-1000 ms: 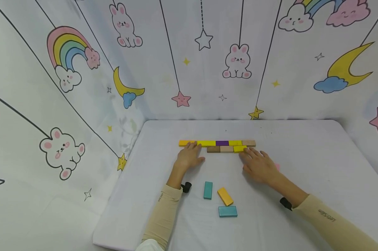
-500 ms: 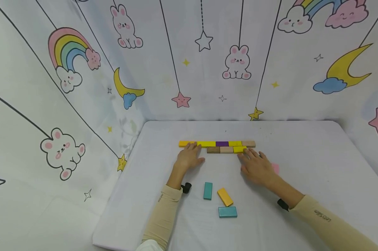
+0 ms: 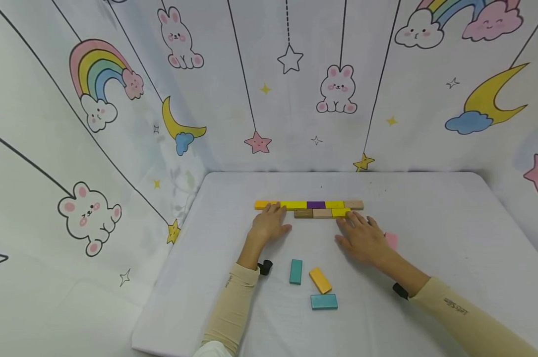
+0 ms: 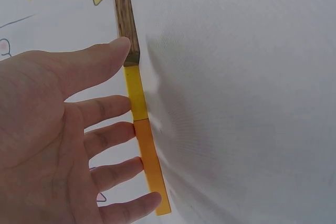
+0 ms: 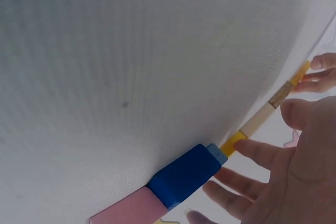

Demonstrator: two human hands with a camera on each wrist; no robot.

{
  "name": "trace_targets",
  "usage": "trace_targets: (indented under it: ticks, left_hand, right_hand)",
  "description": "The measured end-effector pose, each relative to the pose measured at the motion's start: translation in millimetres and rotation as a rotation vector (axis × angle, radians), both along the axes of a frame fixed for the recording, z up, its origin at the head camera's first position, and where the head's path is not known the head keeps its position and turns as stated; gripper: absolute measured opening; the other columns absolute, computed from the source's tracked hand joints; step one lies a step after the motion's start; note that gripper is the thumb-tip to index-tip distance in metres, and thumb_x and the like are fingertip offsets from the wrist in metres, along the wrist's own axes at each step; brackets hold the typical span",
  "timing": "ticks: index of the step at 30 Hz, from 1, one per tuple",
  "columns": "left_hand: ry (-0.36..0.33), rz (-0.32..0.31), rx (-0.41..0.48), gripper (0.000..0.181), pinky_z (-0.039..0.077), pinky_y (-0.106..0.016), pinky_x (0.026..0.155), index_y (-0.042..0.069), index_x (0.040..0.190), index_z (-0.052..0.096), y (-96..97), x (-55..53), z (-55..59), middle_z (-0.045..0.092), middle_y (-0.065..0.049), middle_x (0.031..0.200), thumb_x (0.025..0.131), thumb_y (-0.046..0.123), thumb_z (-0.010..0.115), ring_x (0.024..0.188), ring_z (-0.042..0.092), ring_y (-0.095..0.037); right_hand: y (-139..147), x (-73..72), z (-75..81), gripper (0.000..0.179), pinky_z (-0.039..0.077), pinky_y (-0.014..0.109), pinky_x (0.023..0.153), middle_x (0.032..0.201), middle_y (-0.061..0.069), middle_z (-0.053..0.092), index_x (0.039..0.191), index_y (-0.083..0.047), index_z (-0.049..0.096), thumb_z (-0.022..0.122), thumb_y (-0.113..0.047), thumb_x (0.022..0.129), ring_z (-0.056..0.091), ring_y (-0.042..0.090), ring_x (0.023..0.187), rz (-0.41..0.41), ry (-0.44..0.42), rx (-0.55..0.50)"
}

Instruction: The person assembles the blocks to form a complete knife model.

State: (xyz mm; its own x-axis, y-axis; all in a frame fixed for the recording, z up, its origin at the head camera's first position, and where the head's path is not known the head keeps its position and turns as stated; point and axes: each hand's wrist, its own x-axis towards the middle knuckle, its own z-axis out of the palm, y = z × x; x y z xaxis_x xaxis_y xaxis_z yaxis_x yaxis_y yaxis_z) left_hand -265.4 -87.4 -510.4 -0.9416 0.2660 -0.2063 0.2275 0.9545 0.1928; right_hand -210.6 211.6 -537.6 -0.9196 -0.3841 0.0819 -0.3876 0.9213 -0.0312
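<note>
Left of the purple block (image 3: 315, 204), my loose left hand (image 3: 267, 224) is touching the orange block (image 4: 152, 158); rightward, my loose right hand (image 3: 364, 240) is touching the front yellow block (image 3: 339, 212), light pressure probably sufficing.

"Take the loose orange block (image 3: 320, 280) as the clock's centre. What surrounds it?"

"A teal block (image 3: 296, 271) between nine and ten, and a second teal block (image 3: 324, 301) at six, just beside it."

"And twelve?"

"Two rows, side by side. From its nine-o'clock end, the back row (image 3: 316, 205) goes orange, yellow, purple, yellow, pale wood; the front row (image 3: 322, 213) goes dark brown, pale wood, yellow."

"The hands?"

"The left hand (image 3: 267, 225), between ten and eleven, has fingertips on the back row near its nine-o'clock end. The right hand (image 3: 363, 240), between one and two, touches the yellow block (image 3: 339, 212) ending the front row."

"Past that?"

"A pink block (image 3: 391, 240) at two, partly hidden by the right hand."
</note>
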Motion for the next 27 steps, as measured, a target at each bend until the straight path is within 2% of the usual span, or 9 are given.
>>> trace_targets:
  ticks: [6, 15, 20, 27]
  left_hand:
    - [0.017, -0.015, 0.013, 0.07, 0.036, -0.059, 0.12, 0.017, 0.162, 0.041, 1.9, 0.3, -2.6, 0.027, -0.007, 0.172, 0.103, 0.048, 0.062, 0.159, 0.02, -0.033]
    - [0.018, -0.02, -0.001, 0.07, 0.035, -0.057, 0.121, 0.018, 0.163, 0.039, -0.2, 2.3, 0.8, 0.026, -0.008, 0.172, 0.104, 0.049, 0.06, 0.159, 0.02, -0.033]
    - [0.026, -0.018, 0.005, 0.07, 0.036, -0.058, 0.12, 0.018, 0.162, 0.04, -1.6, 1.1, -0.1, 0.027, -0.008, 0.172, 0.104, 0.049, 0.061, 0.159, 0.021, -0.034]
    - [0.034, -0.017, 0.0, 0.07, 0.036, -0.059, 0.12, 0.017, 0.162, 0.04, -0.2, -0.1, -4.5, 0.027, -0.009, 0.172, 0.103, 0.049, 0.061, 0.159, 0.021, -0.034]
  right_hand:
    - [3, 3.8, 2.2, 0.062, 0.033, 0.074, 0.114, 0.155, 0.025, 0.045, 0.153, -0.008, 0.052, 0.059, -0.047, 0.105, 0.044, 0.047, 0.142, -0.026, -0.019, -0.023]
    - [23, 13.9, 17.7, 0.071, 0.032, 0.072, 0.115, 0.159, 0.029, 0.039, 0.156, -0.002, 0.044, 0.055, -0.051, 0.106, 0.045, 0.05, 0.14, -0.06, -0.017, -0.09]
    - [34, 20.8, 17.5, 0.072, 0.032, 0.073, 0.114, 0.158, 0.03, 0.041, 0.154, 0.001, 0.047, 0.056, -0.051, 0.105, 0.046, 0.051, 0.139, -0.06, -0.021, -0.132]
    - [47, 34.1, 17.5, 0.065, 0.038, 0.071, 0.111, 0.15, 0.029, 0.051, 0.143, 0.005, 0.058, 0.064, -0.045, 0.102, 0.05, 0.048, 0.136, -0.027, 0.034, -0.165]
